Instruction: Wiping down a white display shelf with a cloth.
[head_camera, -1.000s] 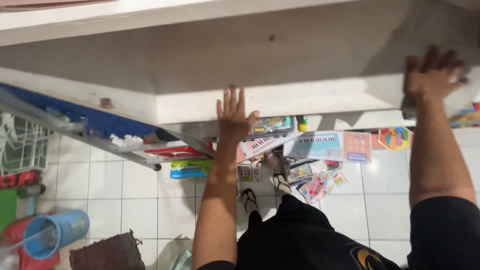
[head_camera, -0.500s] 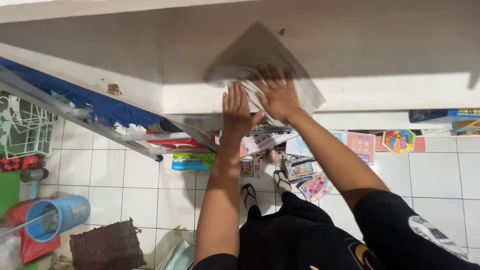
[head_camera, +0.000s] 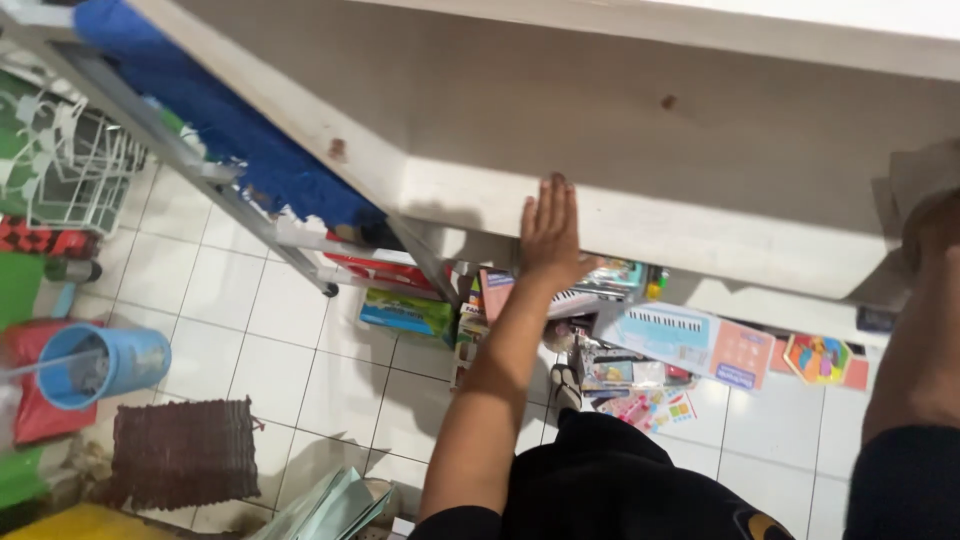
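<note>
**Left hand flat on the white surface's edge**

The left hand (head_camera: 548, 232) is laid open, fingers straight, against the front edge of the white surface (head_camera: 640, 130). The right hand (head_camera: 935, 232) is pressed there too; whether anything is grasped cannot be told.

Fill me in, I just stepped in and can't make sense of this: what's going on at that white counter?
A person stands at a white counter, looking down at it. Their left hand lies flat against its front edge, fingers stretched out. Their right hand rests at the counter's right end on what looks like a grey cloth, though it is mostly cut off. Below, toy boxes lie scattered on the tiled floor, with a blue bucket at the left.
</note>
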